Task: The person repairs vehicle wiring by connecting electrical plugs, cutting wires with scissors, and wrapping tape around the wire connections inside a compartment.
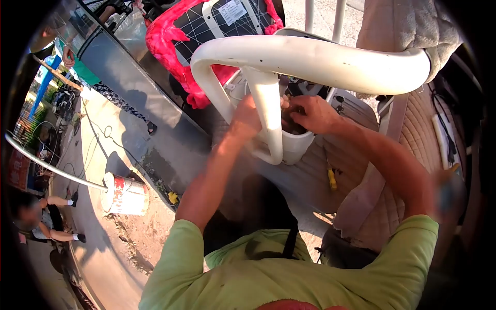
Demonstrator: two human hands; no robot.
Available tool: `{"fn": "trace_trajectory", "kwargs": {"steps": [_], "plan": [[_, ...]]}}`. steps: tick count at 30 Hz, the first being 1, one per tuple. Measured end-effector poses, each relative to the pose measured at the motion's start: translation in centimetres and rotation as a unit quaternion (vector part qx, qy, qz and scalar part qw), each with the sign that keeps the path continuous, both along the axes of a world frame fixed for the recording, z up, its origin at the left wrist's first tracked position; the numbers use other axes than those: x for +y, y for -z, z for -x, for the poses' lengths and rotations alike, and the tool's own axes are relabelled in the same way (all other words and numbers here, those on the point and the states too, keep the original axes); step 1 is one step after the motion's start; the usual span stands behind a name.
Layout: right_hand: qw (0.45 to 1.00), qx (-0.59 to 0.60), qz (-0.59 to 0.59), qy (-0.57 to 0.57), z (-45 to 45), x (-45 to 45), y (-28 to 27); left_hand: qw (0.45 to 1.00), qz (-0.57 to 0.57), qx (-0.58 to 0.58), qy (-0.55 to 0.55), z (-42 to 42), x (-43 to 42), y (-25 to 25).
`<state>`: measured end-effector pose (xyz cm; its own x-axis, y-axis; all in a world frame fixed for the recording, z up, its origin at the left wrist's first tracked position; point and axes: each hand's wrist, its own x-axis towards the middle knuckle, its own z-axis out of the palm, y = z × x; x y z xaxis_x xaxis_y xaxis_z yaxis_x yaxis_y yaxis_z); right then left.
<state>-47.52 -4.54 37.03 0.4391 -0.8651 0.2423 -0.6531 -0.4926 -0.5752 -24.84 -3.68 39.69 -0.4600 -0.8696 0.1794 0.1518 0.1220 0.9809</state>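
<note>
My right hand [314,114] is bent over the open top of a white housing [297,147], its fingers pinched together on something too small to make out. A slanted white post hides much of my left hand [246,117]. Its fingertips show just past the post, curled close to my right fingers and closed on something I cannot make out. Dark parts inside the housing are partly covered by my hands. Above both hands arches a thick white tube frame [320,62].
A screwdriver [331,179] with a yellow handle lies on the quilted seat cover [310,170]. Beyond the frame is a seat with red plush trim [170,39]. To the left, a grey panel [129,77] slants past a paint bucket [126,194] on the ground. One person [41,217] sits nearby.
</note>
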Motion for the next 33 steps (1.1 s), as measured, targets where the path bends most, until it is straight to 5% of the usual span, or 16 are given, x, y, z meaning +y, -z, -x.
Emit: {"fn": "trace_trajectory", "kwargs": {"steps": [9, 15, 18, 22, 27, 33], "plan": [[0.996, 0.02, -0.02, 0.085, -1.2, -0.1, -0.7, 0.999, -0.035, 0.01, -0.001, 0.9, -3.8, 3.8], [0.939, -0.244, -0.241, 0.027, -0.3, -0.5, -1.6, 0.992, 0.084, -0.081, -0.051, -0.2, -5.3, 6.4], [0.917, -0.273, -0.288, 0.048, -0.2, -0.1, -3.4, 0.989, 0.119, -0.071, -0.054, 0.2, -4.7, 6.3], [0.916, -0.312, -0.244, 0.067, -0.8, 0.3, -2.9, 0.96, 0.228, -0.14, -0.082, -0.1, -5.7, 8.2], [0.952, -0.216, -0.204, 0.079, -0.5, 0.2, -2.2, 0.972, 0.153, -0.085, -0.159, -0.7, -6.0, 9.0], [0.959, -0.265, -0.084, 0.05, -1.3, 0.8, -1.7, 0.949, 0.176, -0.105, -0.241, 0.4, -4.5, 7.2]]}}
